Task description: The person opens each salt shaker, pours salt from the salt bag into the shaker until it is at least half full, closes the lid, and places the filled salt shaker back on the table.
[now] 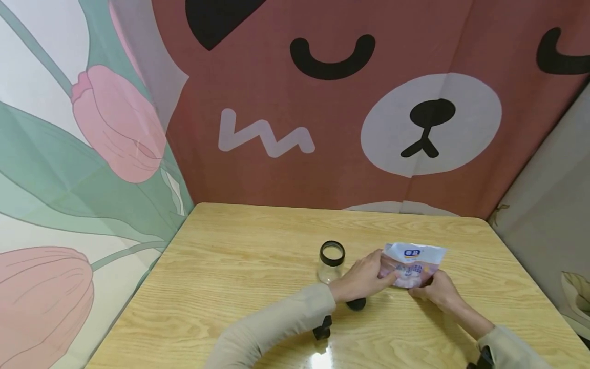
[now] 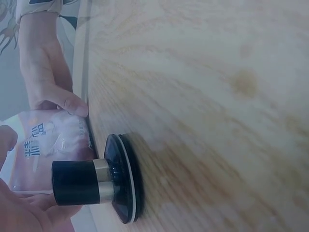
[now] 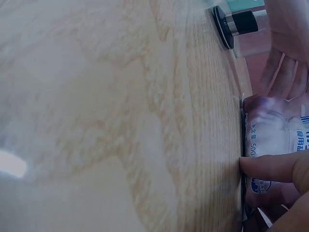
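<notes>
Treat salt pouch (image 1: 412, 262), at 3 o'clock from glass jar (image 1: 330, 264), as soft, prob. heavyish & slippery, pinched at 9 o'clock by L hand (image 1: 361, 277), approx. 5 by R hand (image 1: 438, 292), best supported low.

Our left forearm (image 1: 272, 320), sleeved to the wrist, reaches up and to the right; our right forearm (image 1: 475, 319) comes in from the lower right, its wrist bare beyond the cuff. Our left hand (image 1: 361, 279) grips between thumb and fingers (image 3: 285, 75). Our right hand (image 1: 435, 293), near it, pinches too, its thumb (image 3: 270, 166) nearly straight.
</notes>
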